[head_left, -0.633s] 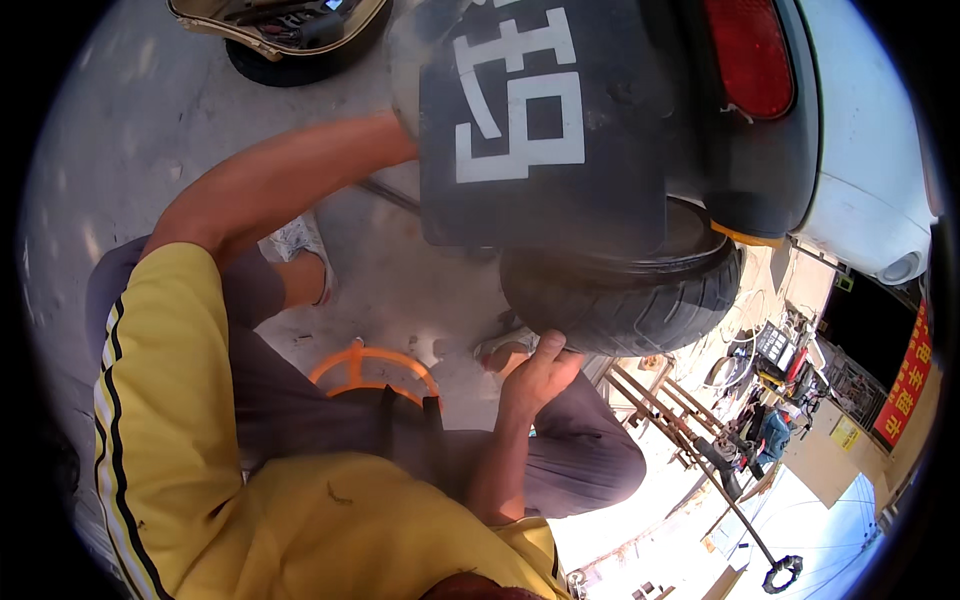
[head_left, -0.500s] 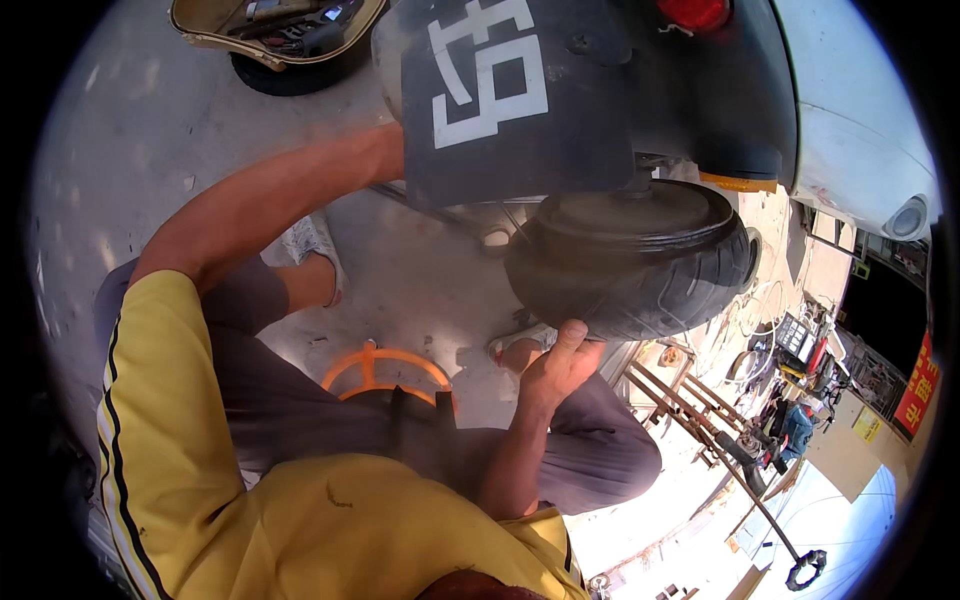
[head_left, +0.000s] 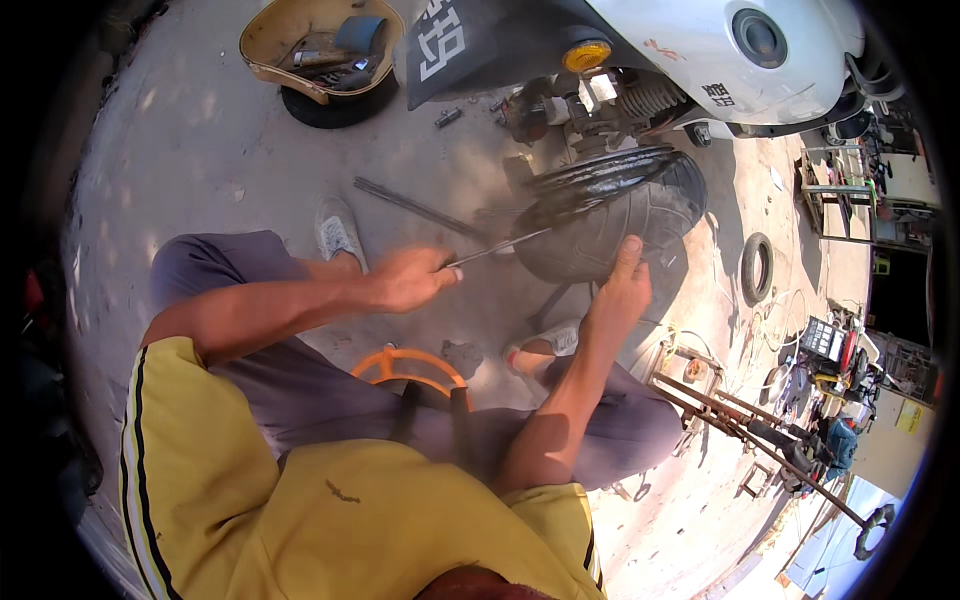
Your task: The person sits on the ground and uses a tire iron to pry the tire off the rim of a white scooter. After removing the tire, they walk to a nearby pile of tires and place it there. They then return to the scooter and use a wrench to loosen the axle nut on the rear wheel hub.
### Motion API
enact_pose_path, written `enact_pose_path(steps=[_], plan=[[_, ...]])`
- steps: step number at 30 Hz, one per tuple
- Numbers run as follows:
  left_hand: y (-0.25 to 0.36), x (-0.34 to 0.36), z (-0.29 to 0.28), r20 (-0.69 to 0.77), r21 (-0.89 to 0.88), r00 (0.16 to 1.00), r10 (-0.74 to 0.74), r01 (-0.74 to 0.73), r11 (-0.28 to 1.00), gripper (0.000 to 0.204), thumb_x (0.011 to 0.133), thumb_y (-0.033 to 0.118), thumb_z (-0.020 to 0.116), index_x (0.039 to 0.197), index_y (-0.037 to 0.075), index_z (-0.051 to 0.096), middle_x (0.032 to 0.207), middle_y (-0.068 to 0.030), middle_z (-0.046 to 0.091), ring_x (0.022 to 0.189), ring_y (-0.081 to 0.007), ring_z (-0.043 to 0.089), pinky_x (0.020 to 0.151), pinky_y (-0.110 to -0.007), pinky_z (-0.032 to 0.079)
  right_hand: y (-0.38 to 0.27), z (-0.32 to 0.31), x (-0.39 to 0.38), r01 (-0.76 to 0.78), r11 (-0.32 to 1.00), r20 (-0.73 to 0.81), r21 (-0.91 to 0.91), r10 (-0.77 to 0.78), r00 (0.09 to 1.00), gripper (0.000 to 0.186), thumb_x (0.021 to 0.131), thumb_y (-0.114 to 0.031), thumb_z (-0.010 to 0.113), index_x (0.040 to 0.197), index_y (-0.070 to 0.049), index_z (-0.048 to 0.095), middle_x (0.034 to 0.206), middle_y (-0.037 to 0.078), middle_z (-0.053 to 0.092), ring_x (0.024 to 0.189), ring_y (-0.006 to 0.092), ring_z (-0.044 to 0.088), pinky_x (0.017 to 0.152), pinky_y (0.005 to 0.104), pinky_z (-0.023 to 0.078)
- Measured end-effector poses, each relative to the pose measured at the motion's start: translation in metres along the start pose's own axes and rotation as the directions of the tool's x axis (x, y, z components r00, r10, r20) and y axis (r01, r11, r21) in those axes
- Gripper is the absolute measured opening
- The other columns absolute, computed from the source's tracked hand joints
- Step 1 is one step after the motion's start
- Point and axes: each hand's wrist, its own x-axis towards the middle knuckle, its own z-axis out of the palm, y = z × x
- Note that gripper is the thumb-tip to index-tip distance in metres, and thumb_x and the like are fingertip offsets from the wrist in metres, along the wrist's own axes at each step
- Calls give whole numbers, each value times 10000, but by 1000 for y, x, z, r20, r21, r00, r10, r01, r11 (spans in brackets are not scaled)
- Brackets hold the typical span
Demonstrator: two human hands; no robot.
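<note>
A black scooter tire (head_left: 630, 225) sits on its wheel at the rear of a white and black scooter (head_left: 700, 50). My left hand (head_left: 410, 279), slightly blurred, is closed around a slim metal tire lever (head_left: 500, 247). The lever's far end reaches the tire's left side, by the rim; whether it is wedged under the bead I cannot tell. My right hand (head_left: 620, 290) grips the tire's near side, thumb up on the tread and the other fingers partly hidden.
A tan tub (head_left: 265, 70) of tools rests on another tire (head_left: 340, 108) at the far left. Long dark bars (head_left: 420, 210) lie on the ground. An orange ring-shaped frame (head_left: 395, 355) is between my legs. A loose tire (head_left: 757, 268) and a rusty metal stand (head_left: 720, 410) are at right.
My left hand, hidden behind the scooter's mudguard before, has come back into view with the tire lever. My right hand stays on the tire. The view has shifted, showing more of the scooter's side.
</note>
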Motion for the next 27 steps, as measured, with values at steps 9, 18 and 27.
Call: enact_pose_path(steps=[9,18,27], plan=[[107,-49,-71,435,-399,861,263,-77,914,404,897,42,524,1296,-26,526,1079,-104,610,788,-163,611,671,-308,486,-47,-29,-87,426,859,37,-285,-434,900,537,968,-289,737,1372,26,575,1218,175,626,1212,312,613,1050,437,464],[189,-59,-38,70,-993,996,51,65,97,184,984,119,499,1095,1,586,989,-119,632,912,-235,679,792,-414,567,-199,-24,-78,901,413,551,-130,-726,412,455,975,-311,708,1285,14,637,1076,187,692,970,362,677,866,426,538],[218,0,10,84,-987,954,287,119,-107,391,973,334,601,1262,77,544,1153,-81,604,1122,-228,605,921,-412,506,-251,-1,-62,902,52,846,-428,-328,421,481,1028,-409,549,1278,-20,681,1259,196,672,1105,412,655,954,482,516]])
